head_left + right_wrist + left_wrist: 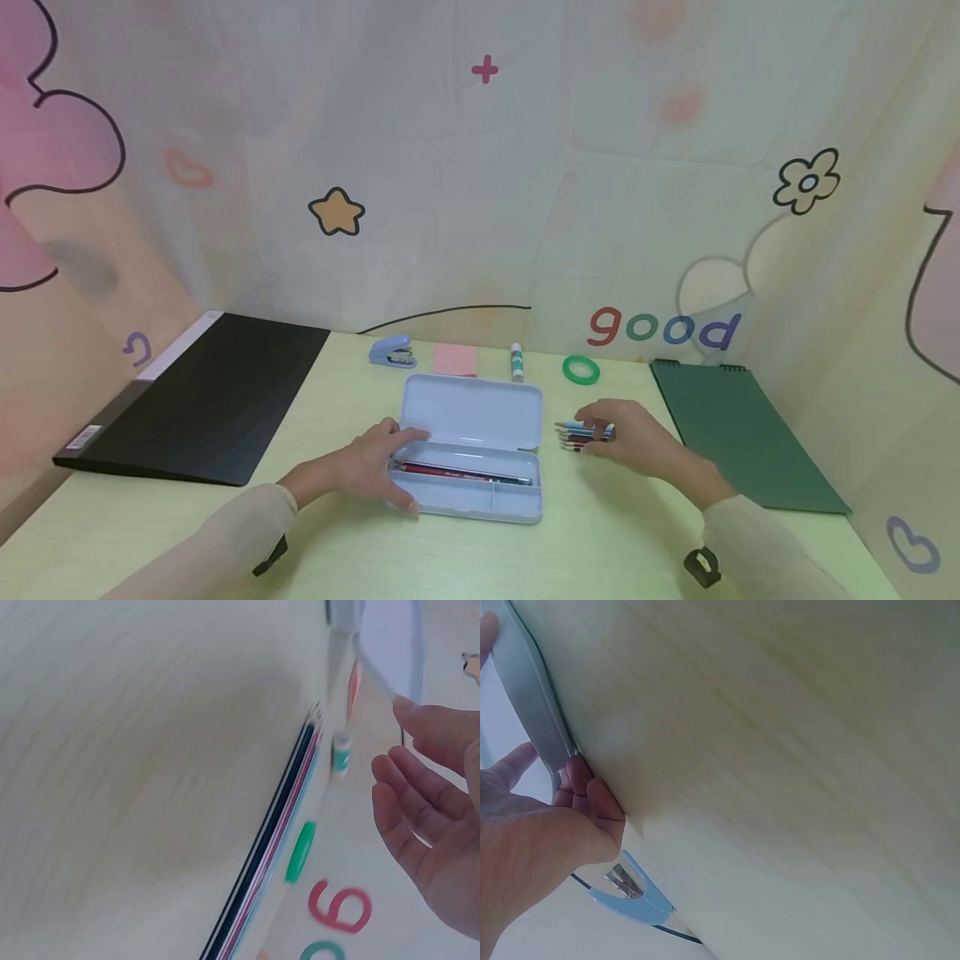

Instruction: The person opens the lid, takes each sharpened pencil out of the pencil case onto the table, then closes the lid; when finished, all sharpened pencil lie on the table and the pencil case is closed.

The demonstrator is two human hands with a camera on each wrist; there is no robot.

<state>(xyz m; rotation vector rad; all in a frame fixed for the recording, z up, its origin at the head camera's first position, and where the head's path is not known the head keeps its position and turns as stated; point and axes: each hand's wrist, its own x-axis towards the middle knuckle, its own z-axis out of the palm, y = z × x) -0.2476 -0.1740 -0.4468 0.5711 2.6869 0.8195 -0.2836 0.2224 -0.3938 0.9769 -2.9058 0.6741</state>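
A printed backdrop (480, 183) stands behind the bench (600, 542); it carries the word "good" (663, 327) in red, green and blue letters at the right, along with a star, a flower and a plus sign. On the far left of the bench lies a black folder (202, 400) with a small white label at its near corner, its writing too small to read. On the right lies a green spiral notebook (742, 433).

In the middle sits a light blue pencil case (471, 417), its lid standing open, with a red pencil (461, 472) lying in the tray. The left hand (371, 467) rests on the case's left end, thumb and fingers curled round its edge. Just right of the case, the right hand (633, 437) is over a small bunch of pens (581, 435) on the bench, fingers relaxed and touching them; no grip shows.

Along the far edge, left to right, lie a blue stapler (392, 351), a pink sticky-note pad (455, 360), a glue stick (517, 362) and a green tape roll (581, 369).
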